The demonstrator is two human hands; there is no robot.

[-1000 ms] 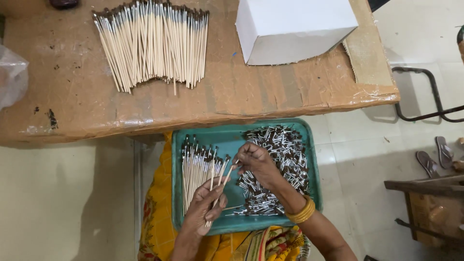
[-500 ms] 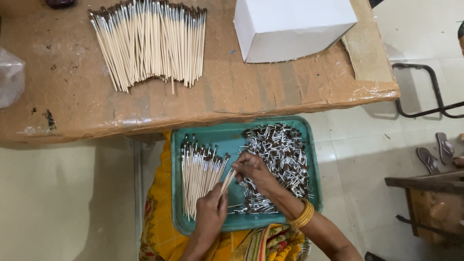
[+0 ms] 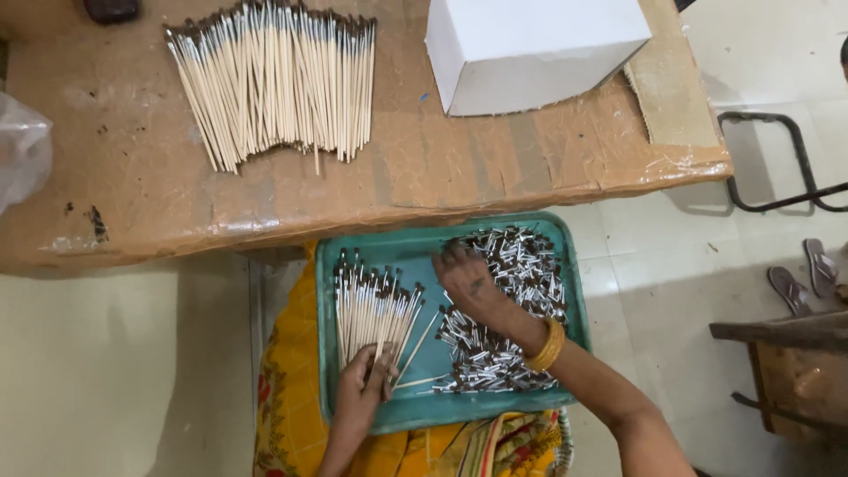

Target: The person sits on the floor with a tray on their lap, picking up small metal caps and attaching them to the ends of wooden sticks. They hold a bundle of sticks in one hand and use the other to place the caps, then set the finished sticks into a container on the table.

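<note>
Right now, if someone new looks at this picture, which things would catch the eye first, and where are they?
First the teal tray on the person's lap, near the bottom middle: the left hand grips a bundle of thin sticks, while the right hand rests on a heap of small metal pieces. Above it, on the brown table, lie a wide fan of sticks and a white box.

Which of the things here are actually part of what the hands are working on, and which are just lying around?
In use: left hand on the brush sticks; right hand in the metal ferrules; green tray.

Lying about: finished brushes on the brown table, white box, plastic bag, sandals.
</note>
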